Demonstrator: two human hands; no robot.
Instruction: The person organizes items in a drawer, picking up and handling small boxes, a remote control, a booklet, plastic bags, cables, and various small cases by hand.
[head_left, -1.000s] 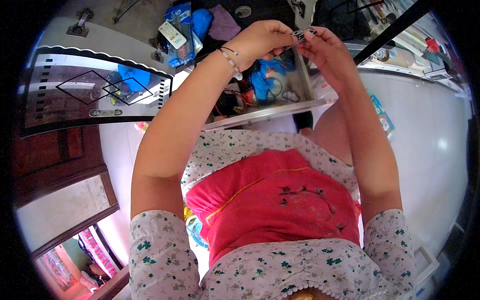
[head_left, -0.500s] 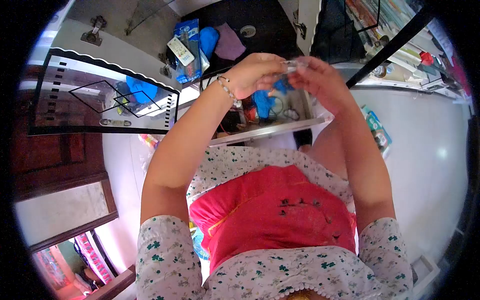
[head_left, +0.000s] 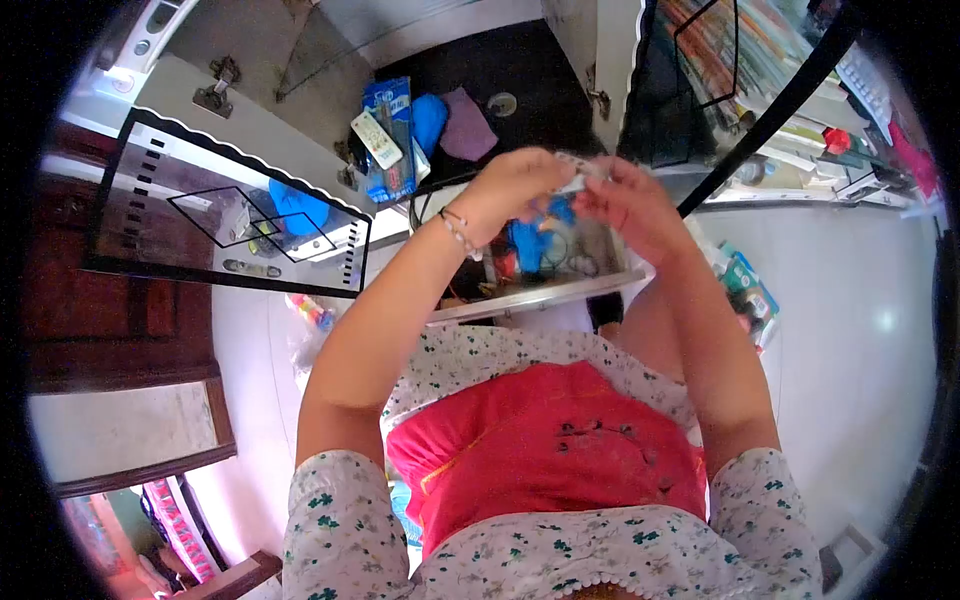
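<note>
My left hand (head_left: 515, 190), with a bracelet at its wrist, and my right hand (head_left: 635, 210) meet above an open drawer (head_left: 540, 296). Between their fingertips they pinch a small pale item (head_left: 576, 178), blurred and too small to make out. Below the hands the drawer holds a bright blue bundle (head_left: 530, 245), cords and other small things, partly hidden by my left hand and forearm.
A white remote (head_left: 376, 139), a blue packet (head_left: 395, 180), a blue item (head_left: 429, 122) and a purple cloth (head_left: 467, 125) lie in the dark cabinet behind. A patterned glass door (head_left: 235, 215) stands open at left. Colourful packages (head_left: 748, 290) are on the floor at right.
The view has shifted, so the cabinet and drawer sit lower in the frame. Both hands stay together at the small item, whose dark-and-light pattern showed more clearly earlier.
</note>
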